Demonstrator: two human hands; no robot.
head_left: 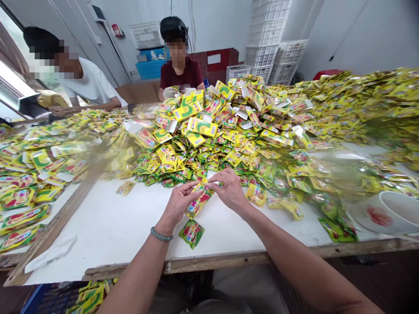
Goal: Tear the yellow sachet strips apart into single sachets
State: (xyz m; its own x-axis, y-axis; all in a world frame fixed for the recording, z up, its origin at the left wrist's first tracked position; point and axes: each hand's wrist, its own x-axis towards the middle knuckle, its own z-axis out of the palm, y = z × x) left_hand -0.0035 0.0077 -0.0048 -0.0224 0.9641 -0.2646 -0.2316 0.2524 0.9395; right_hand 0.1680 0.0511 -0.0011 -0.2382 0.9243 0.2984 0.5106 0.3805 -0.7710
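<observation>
Over the white table, my left hand (180, 199) and my right hand (228, 188) both grip a small yellow-green printed carton (199, 201). The carton is tilted, its upper end toward the pile. My left fingers and thumb pinch its left side, while my right thumb and fingers close on its top end. Just below it, a green sachet (191, 233) with a red fruit print lies flat on the table. A heap of green and yellow sachets (170, 161) rises beyond my hands, with yellow cartons (202, 126) on top. A yellow sachet (255, 194) lies right of my right hand.
Cartons (24, 216) lie left of a wooden strip (70, 213). A white bucket (389, 213) stands at the right. Below the table's front edge (222, 260) is a blue crate (49, 298) holding cartons. Two people (181, 72) sit across the table; white crates (262, 48) are stacked behind.
</observation>
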